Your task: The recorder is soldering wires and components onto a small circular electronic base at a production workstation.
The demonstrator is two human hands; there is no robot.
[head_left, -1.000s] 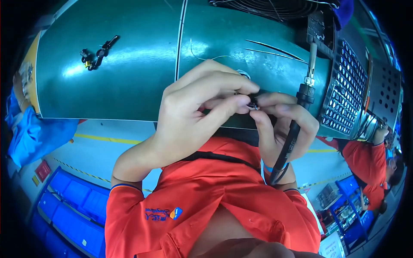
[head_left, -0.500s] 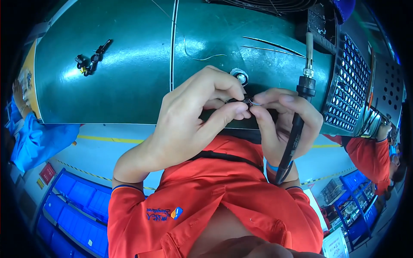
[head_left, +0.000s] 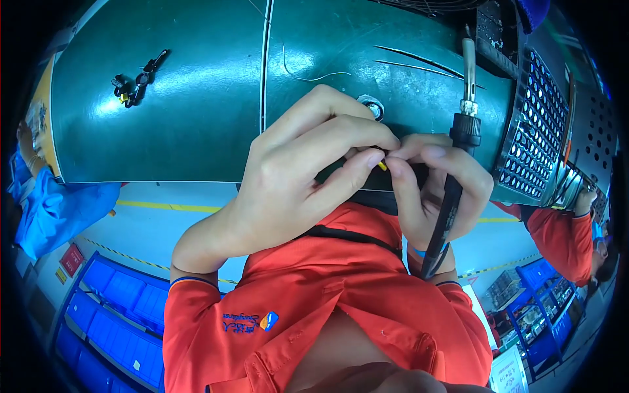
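Note:
Fingertips together, my left hand (head_left: 288,164) pinches a small dark part with a yellow piece (head_left: 382,166) showing; most of it is hidden by the fingers. My right hand (head_left: 452,173) meets it there, thumb and forefinger pressed at the part's other side. A black-handled soldering iron (head_left: 466,128) also rests in my right hand, its metal tip pointing up and away over the bench. Just beyond the fingertips lies a small round tin (head_left: 372,106) with a silvery inside. A thin strand of solder wire (head_left: 308,78) curves across the green bench (head_left: 196,118).
Several small black cable parts (head_left: 139,85) lie at the left. Tweezers (head_left: 419,63) sit at the far right, near a perforated metal rack (head_left: 534,128). A co-worker's blue sleeve (head_left: 62,209) is at the left; a co-worker's red sleeve (head_left: 557,239) is at the right.
Both hands stay together, but the small part has turned between the fingers. A yellow piece now shows where a black body and thin wire end showed. My left fingers have closed further over it.

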